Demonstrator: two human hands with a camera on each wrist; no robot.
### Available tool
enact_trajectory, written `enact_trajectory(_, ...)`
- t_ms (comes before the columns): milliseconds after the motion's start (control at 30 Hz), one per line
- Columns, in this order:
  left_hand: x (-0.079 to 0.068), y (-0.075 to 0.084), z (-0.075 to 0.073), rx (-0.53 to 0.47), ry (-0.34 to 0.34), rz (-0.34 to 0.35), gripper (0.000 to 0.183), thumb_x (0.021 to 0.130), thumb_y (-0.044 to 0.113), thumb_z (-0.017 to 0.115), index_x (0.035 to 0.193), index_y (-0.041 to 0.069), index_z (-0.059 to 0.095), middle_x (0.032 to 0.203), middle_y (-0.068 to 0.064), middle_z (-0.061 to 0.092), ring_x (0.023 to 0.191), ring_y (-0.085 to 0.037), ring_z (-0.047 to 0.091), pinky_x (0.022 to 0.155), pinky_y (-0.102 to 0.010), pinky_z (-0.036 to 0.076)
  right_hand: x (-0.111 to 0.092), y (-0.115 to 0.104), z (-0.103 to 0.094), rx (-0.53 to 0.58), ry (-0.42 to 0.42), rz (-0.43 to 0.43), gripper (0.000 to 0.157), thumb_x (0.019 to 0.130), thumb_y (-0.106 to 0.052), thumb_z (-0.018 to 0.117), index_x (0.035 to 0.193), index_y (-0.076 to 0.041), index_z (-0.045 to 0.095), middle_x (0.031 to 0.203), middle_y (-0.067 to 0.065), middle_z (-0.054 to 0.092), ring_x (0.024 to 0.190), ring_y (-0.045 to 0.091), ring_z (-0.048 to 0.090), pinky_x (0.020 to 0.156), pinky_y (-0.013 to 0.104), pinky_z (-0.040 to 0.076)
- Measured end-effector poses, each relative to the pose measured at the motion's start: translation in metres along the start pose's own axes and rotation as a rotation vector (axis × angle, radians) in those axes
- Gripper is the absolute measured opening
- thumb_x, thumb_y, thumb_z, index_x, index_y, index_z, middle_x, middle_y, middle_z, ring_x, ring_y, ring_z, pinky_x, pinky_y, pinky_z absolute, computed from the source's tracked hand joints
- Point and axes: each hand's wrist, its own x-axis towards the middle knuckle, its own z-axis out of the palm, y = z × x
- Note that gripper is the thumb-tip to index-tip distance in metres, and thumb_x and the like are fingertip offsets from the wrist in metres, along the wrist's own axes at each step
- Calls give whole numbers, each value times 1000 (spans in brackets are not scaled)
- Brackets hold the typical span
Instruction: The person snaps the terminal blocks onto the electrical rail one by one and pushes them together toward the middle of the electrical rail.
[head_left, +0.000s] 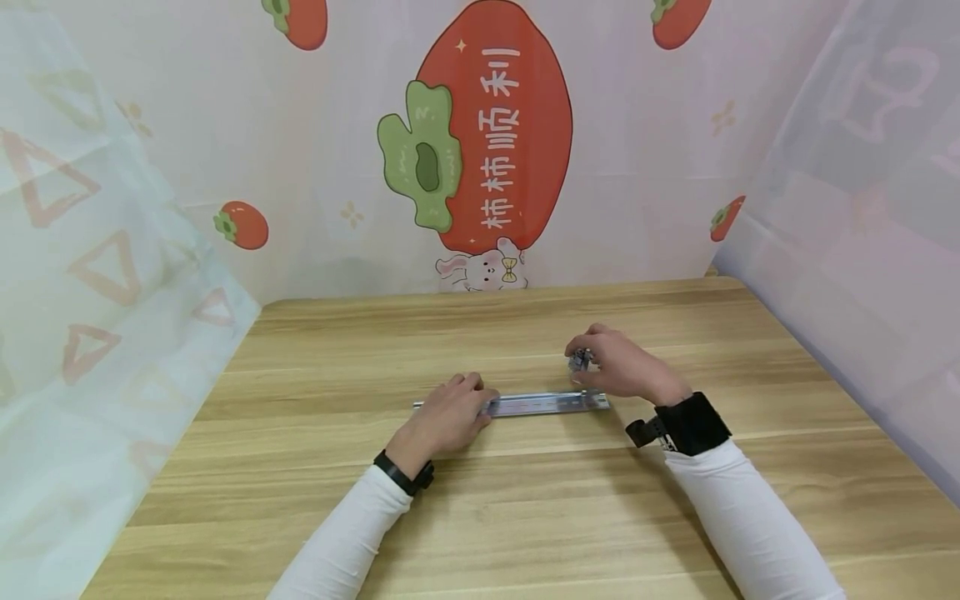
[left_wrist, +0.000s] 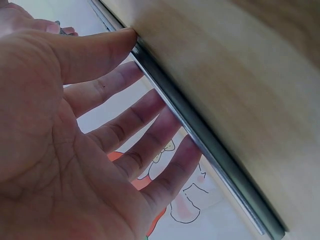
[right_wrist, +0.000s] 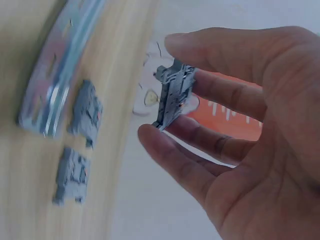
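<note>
A slotted metal DIN rail (head_left: 540,404) lies across the table. My left hand (head_left: 450,412) grips it near its left end; in the left wrist view the thumb is at one long edge of the rail (left_wrist: 210,145) and the fingertips at the other. Beyond the rail's right end, my right hand (head_left: 622,364) pinches a grey terminal block (right_wrist: 175,92) between thumb and fingers, raised above the tabletop. Two more grey pieces like it, an upper block (right_wrist: 86,114) and a lower block (right_wrist: 72,176), lie beside the rail's end in the right wrist view.
The wood-grain table (head_left: 525,517) reaches back to a printed cloth (head_left: 330,150) that hangs upright behind it. More cloth hangs along the left and right sides. Black straps with cameras sit on both wrists.
</note>
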Motion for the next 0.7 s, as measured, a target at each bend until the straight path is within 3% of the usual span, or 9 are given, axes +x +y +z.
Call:
enact_trajectory(300, 0, -1, 0, -3, -5, 0, 39, 93, 32, 53, 130, 21, 54, 118, -2, 49, 105, -20, 46, 81, -36, 42, 8, -11, 18, 63, 30, -39, 33, 79, -20, 70, 110, -13, 60, 101, 3, 51, 88, 21, 55, 73, 30, 45)
enact_trajectory(433, 1, -1, 0, 1, -9, 0, 39, 93, 33, 53, 130, 22, 54, 118, -2, 48, 104, -20, 46, 81, -36, 42, 11, -14, 24, 111, 31, -44, 41, 78, -19, 70, 116, -13, 56, 102, 3, 51, 92, 22, 56, 77, 34, 46)
enact_trajectory(700, 1, -2, 1, 12, -1, 1, 38, 92, 33, 53, 128, 21, 55, 116, -2, 49, 103, -19, 46, 79, -35, 42, 16, -25, 37, 197, 37, -52, 54, 75, -17, 72, 122, -2, 50, 110, 8, 52, 98, 22, 55, 82, 32, 45)
